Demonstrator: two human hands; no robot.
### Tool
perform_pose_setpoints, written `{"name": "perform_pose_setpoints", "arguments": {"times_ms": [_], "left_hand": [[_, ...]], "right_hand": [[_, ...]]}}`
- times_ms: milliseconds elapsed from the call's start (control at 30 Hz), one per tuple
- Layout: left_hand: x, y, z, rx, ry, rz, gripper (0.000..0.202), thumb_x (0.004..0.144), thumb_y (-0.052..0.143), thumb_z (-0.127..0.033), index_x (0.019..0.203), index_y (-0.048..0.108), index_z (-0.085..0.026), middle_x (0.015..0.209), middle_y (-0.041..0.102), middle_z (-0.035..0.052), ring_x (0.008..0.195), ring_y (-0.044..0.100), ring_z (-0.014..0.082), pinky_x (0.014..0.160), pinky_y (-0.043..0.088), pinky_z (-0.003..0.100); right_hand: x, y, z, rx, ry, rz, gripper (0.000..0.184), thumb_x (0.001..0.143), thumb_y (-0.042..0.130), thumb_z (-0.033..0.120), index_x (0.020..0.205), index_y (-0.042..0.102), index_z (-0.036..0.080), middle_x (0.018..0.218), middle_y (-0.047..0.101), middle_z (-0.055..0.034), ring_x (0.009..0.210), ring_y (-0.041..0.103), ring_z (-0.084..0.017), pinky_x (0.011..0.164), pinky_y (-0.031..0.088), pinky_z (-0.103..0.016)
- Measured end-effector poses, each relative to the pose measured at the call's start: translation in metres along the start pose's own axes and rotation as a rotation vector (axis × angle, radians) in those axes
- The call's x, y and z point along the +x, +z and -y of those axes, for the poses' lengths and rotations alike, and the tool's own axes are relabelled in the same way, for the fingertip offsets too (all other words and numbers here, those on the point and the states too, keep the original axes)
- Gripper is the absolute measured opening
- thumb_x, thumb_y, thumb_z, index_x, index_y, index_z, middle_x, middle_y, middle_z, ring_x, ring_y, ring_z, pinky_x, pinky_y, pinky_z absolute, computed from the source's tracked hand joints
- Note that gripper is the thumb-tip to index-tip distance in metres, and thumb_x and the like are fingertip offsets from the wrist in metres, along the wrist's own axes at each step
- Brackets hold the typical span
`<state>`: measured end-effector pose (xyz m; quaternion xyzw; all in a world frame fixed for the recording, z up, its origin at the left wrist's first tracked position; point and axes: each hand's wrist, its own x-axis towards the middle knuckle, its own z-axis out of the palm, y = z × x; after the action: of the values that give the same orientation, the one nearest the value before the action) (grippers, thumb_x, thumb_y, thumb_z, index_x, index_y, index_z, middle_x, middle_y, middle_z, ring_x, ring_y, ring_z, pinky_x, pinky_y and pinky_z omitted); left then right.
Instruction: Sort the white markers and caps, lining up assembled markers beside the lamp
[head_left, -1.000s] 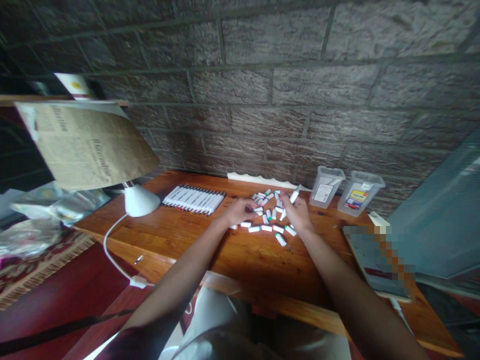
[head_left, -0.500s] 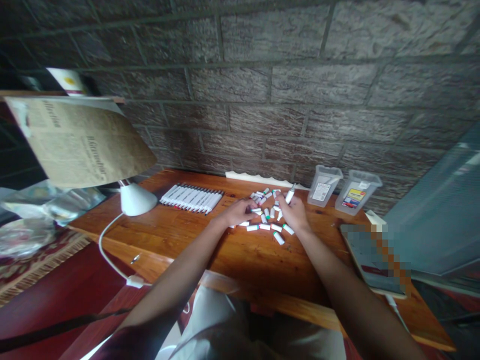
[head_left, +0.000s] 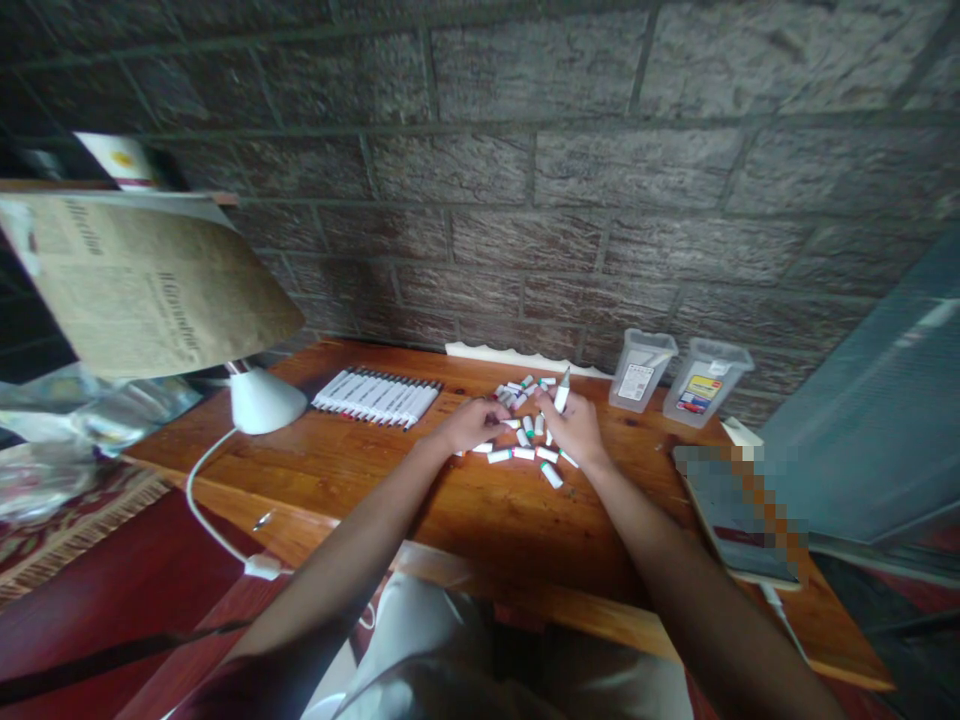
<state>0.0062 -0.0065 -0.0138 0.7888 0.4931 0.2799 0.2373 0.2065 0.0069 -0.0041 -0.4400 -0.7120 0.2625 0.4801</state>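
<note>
My left hand (head_left: pixel 471 424) rests on the wooden desk (head_left: pixel 420 500) with its fingers curled over a white marker cap among several loose white caps (head_left: pixel 529 440). My right hand (head_left: pixel 576 428) is closed round a white marker (head_left: pixel 562 388) that sticks up from it, tip upward. The two hands are close together over the pile of caps. A neat row of capped white markers (head_left: pixel 377 398) lies to the left of my left hand.
Two clear plastic boxes (head_left: pixel 642 368) (head_left: pixel 706 380) stand against the brick wall at the back right. A white lamp base (head_left: pixel 262 400) with its cord and a paper shade sit at the left. A book or tablet (head_left: pixel 739 510) lies at the right edge.
Both hands have drawn a little closer together. The marker in my right hand has tipped more upright. The view has shifted slightly.
</note>
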Motion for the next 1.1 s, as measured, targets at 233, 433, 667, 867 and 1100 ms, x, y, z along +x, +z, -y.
{"name": "perform_pose_setpoints", "arguments": {"times_ms": [233,433,667,867,1100], "left_hand": [[0.0009,0.0010,0.0042,-0.030,0.020,0.005,0.022,0.080,0.062,-0.034,0.084,0.069,-0.013,0.080,0.069,0.0030,0.070,0.058,0.0144,0.069,0.043,0.024],[-0.0002,0.0000,0.0009,0.098,0.089,0.003,0.025,0.088,0.053,-0.034,0.086,0.068,-0.015,0.078,0.066,0.0017,0.072,0.057,0.0141,0.070,0.041,0.023],[0.0010,0.0006,-0.0010,0.122,0.110,-0.061,0.022,0.088,0.052,-0.033,0.086,0.064,-0.015,0.083,0.065,0.0048,0.076,0.057,0.0159,0.075,0.043,0.026],[0.0019,0.0029,0.0036,0.108,0.114,-0.054,0.022,0.088,0.051,-0.034,0.088,0.061,-0.015,0.082,0.065,0.0040,0.075,0.057,0.0152,0.072,0.044,0.025],[0.0017,0.0036,0.0034,0.093,0.141,-0.062,0.022,0.089,0.051,-0.034,0.092,0.061,-0.015,0.083,0.065,0.0037,0.075,0.059,0.0151,0.071,0.045,0.025]], "right_hand": [[-0.0019,0.0010,0.0032,-0.016,-0.003,0.022,0.042,0.085,0.049,0.050,0.065,0.066,0.018,0.056,0.062,-0.0012,0.056,0.055,-0.015,0.056,0.035,-0.024],[-0.0015,0.0021,0.0022,-0.011,-0.011,0.047,0.040,0.084,0.050,0.050,0.065,0.066,0.019,0.058,0.063,-0.0014,0.058,0.056,-0.016,0.057,0.035,-0.024],[-0.0025,0.0018,0.0025,0.011,-0.021,0.104,0.041,0.083,0.053,0.053,0.067,0.067,0.018,0.061,0.065,-0.0012,0.060,0.057,-0.015,0.059,0.036,-0.023],[-0.0037,0.0009,0.0077,0.017,-0.073,0.176,0.041,0.086,0.051,0.051,0.067,0.066,0.017,0.057,0.062,-0.0005,0.058,0.054,-0.014,0.055,0.037,-0.021],[-0.0023,0.0035,0.0005,-0.001,-0.139,0.201,0.041,0.087,0.052,0.049,0.065,0.063,0.017,0.059,0.061,-0.0003,0.060,0.056,-0.013,0.056,0.038,-0.021]]}}
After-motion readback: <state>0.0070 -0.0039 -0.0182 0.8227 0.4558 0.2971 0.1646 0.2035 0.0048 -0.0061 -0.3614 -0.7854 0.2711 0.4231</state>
